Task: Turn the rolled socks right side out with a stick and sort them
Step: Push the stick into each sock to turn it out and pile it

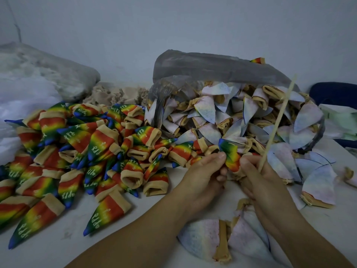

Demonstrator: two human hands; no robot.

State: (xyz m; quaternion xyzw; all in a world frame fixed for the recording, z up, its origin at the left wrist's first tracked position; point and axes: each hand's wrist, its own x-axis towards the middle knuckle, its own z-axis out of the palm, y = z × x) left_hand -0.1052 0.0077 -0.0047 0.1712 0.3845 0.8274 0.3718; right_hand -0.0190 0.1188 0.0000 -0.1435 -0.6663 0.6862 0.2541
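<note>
Left hand (204,171) pinching rainbow-printed fabric sock (230,154); right hand (257,171) gripping same sock plus thin wooden stick (278,120), tilting up-right.

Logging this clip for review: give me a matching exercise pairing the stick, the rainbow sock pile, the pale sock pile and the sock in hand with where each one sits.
Things:
1. stick
2. rainbow sock pile
3. pale sock pile
4. sock in hand

Places:
A. spilling from the grey plastic bag
B. spread on the left of the table
C. pinched between left hand and right hand
D. upright in the right hand

Pairs: 1-D, 2-B, 3-A, 4-C
</note>
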